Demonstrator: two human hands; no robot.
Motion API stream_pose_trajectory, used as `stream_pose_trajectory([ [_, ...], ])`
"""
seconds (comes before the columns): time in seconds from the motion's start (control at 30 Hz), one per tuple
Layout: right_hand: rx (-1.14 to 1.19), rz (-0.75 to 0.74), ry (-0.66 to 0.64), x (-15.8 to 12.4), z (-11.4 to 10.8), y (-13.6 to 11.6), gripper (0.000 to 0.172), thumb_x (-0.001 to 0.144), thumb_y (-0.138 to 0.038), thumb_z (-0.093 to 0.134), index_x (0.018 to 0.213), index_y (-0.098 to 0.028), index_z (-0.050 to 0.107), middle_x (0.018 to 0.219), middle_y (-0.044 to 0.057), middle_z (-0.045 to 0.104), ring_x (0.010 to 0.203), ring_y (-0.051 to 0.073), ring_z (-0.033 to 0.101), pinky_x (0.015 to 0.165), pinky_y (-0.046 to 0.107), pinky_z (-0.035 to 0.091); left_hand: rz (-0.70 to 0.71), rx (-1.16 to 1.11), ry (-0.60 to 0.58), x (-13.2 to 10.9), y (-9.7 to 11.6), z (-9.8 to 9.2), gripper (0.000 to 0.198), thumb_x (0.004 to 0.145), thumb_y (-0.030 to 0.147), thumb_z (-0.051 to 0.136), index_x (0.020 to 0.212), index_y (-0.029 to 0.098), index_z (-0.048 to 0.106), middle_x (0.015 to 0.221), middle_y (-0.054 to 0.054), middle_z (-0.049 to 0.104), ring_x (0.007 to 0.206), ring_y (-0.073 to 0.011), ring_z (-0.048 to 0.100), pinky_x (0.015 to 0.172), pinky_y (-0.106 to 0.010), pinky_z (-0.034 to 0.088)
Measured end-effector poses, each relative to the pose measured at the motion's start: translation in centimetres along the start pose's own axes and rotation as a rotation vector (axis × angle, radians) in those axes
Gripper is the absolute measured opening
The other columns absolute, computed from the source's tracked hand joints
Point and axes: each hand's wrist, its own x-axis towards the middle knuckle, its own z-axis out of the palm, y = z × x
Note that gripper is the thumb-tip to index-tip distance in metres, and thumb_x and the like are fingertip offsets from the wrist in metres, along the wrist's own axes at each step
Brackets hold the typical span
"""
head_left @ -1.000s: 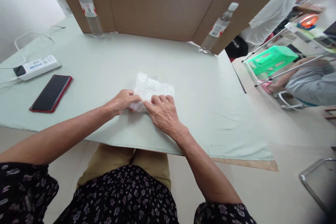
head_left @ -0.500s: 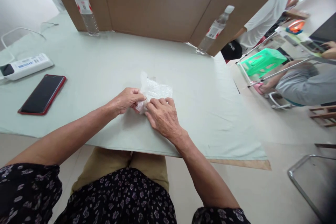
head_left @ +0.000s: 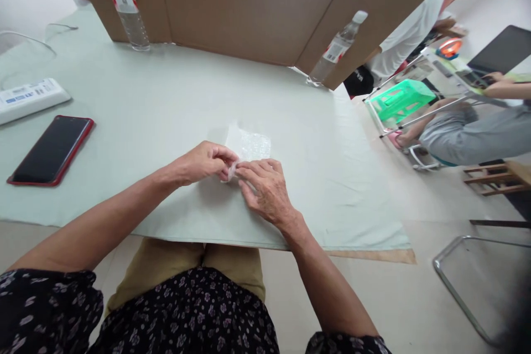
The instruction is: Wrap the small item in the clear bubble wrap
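Head view: the left hand is pinching the near corner of bubble wrap lying forward and rightward on the counter, the right hand resting ungripped against its near edge.

There are two hands of the wearer, one piece of bubble wrap, two bottles, one phone, one white device, one cardboard screen, one green stool and one open laptop
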Motion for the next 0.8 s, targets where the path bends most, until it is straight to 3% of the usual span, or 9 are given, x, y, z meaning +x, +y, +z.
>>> stream_pose_trajectory([
  [0.1,0.037,0.103,0.178,-1.1,-0.9,0.1,0.017,0.092,-0.016,0.055,0.102,-0.024,0.067,0.115,0.005,0.074,0.107,0.021,0.066,0.100,0.041,0.039,0.253,0.325,0.095,-0.2,-1.4,0.8,0.022,0.075,0.021,0.060,0.090,0.019,0.076,0.085,-0.004,0.068,0.071,-0.0138,0.060,0.069,-0.028,0.051],
  [0.2,-0.008,0.315,0.336,-2.9,-1.7,0.8,0.014,0.093,-0.022,0.056,0.101,-0.023,0.067,0.112,0.009,0.073,0.107,0.024,0.066,0.096,0.042,0.044,0.444,0.575,0.208,0.0,-2.8,1.6,0.020,0.083,0.024,0.060,0.094,0.018,0.075,0.097,-0.007,0.065,0.076,-0.0146,0.058,0.069,-0.028,0.049],
  [0.27,-0.005,0.478,0.270,-4.1,-2.0,1.6,0.023,0.091,-0.032,0.059,0.111,-0.021,0.066,0.112,0.010,0.072,0.095,0.024,0.068,0.089,0.042,0.047,0.524,0.650,0.256,0.1,-3.5,1.8,0.020,0.086,0.024,0.059,0.097,0.018,0.074,0.106,-0.009,0.063,0.079,-0.0151,0.058,0.068,-0.028,0.048],
  [0.37,0.073,0.699,0.031,-4.8,-2.0,2.5,0.050,0.087,-0.050,0.059,0.125,-0.016,0.060,0.108,0.010,0.073,0.076,0.021,0.066,0.081,0.041,0.050,0.615,0.694,0.272,0.1,-4.0,1.9,0.019,0.088,0.022,0.057,0.100,0.017,0.071,0.105,-0.009,0.062,0.082,-0.0157,0.059,0.069,-0.028,0.049],
  [0.47,0.139,0.820,-0.087,-4.2,-1.4,2.7,0.063,0.085,-0.058,0.057,0.130,-0.014,0.058,0.101,0.010,0.074,0.076,0.022,0.066,0.079,0.039,0.051,0.671,0.774,0.264,0.0,-3.9,2.2,0.017,0.089,0.020,0.055,0.099,0.015,0.069,0.099,-0.009,0.062,0.085,-0.0172,0.060,0.072,-0.029,0.051],
  [0.6,0.246,0.869,-0.065,-3.0,-0.3,2.3,0.067,0.083,-0.057,0.060,0.136,-0.016,0.055,0.099,0.010,0.073,0.083,0.024,0.066,0.081,0.039,0.050,0.709,0.895,0.286,0.0,-3.8,2.6,0.016,0.089,0.020,0.056,0.097,0.016,0.069,0.099,-0.010,0.065,0.088,-0.0200,0.061,0.072,-0.031,0.052],
  [0.8,0.481,0.879,0.085,-2.2,1.1,2.1,0.071,0.079,-0.050,0.065,0.139,-0.015,0.049,0.079,0.000,0.064,0.069,0.018,0.058,0.069,0.033,0.049,0.751,0.861,0.343,0.1,-4.6,2.8,0.017,0.089,0.021,0.057,0.098,0.016,0.070,0.102,-0.010,0.067,0.091,-0.0209,0.063,0.074,-0.032,0.053],
])
